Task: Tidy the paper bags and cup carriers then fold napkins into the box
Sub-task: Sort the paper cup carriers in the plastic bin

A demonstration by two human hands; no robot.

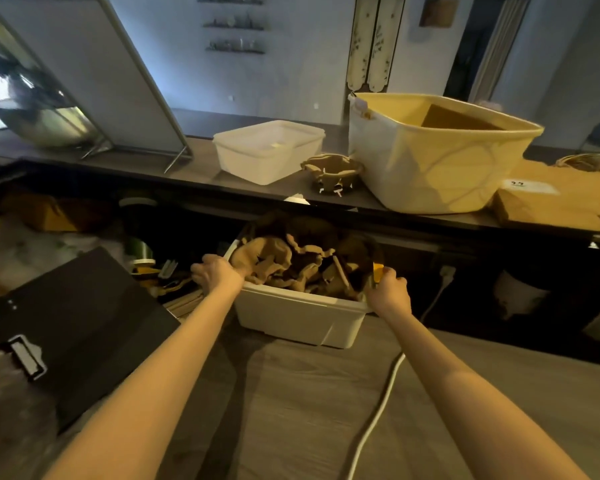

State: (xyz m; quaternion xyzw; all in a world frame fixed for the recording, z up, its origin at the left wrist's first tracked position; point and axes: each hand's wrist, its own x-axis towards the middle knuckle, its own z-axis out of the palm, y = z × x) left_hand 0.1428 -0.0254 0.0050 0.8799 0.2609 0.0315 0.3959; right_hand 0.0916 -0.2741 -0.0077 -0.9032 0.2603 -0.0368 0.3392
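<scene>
A white plastic box (298, 315) stands on the floor under the counter's edge, heaped with crumpled brown napkins (284, 261). My left hand (219, 273) grips the box's left rim. At the right rim my right hand (388, 289) is closed on the rim by a yellow clip. On the counter above stand a small white box with a lid (267, 150), a large white tub (437, 157) with a brown paper bag (454, 119) inside, and a brown cup carrier (333, 171) between them. Flat brown paper bags (551, 202) lie at the right.
The dark counter (194, 178) runs across the view with a leaning framed board (94, 71) at the left. A black case (70, 327) lies on the floor at the left, cluttered items beside it. A white cable (378, 410) trails over the wooden floor at the right.
</scene>
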